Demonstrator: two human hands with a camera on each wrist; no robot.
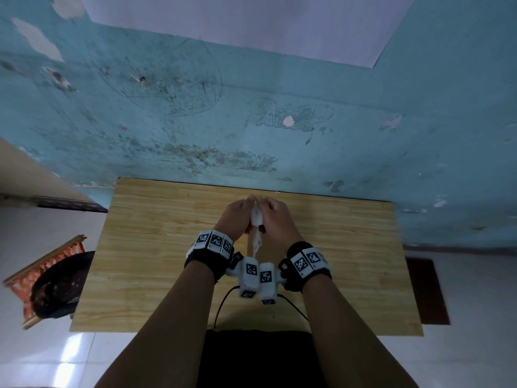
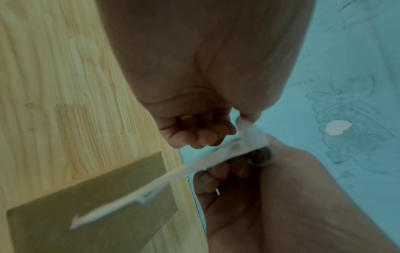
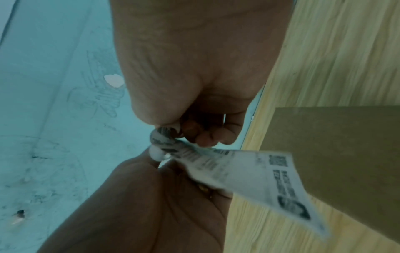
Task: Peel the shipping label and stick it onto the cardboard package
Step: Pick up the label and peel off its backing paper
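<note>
Head view, wall: a blue wall (image 1: 279,121) with scuffed, peeling paint is standing behind everything.
Table: a pale wooden table (image 1: 156,247) is sitting against that wall.
Package: a flat brown cardboard package (image 3: 337,154) is lying on the table, below the hands and apart from them.
Left hand: the left hand (image 1: 235,217) is hovering over the table's far edge, fingers curled, pinching the top end of the label.
Right hand: the right hand (image 1: 275,217) is pressing close beside the left, also curled and pinching that same end.
Label: the white shipping label (image 3: 266,178) is hanging from both hands, its printed side with black codes showing in the right wrist view, its free end dangling above the package.
</note>
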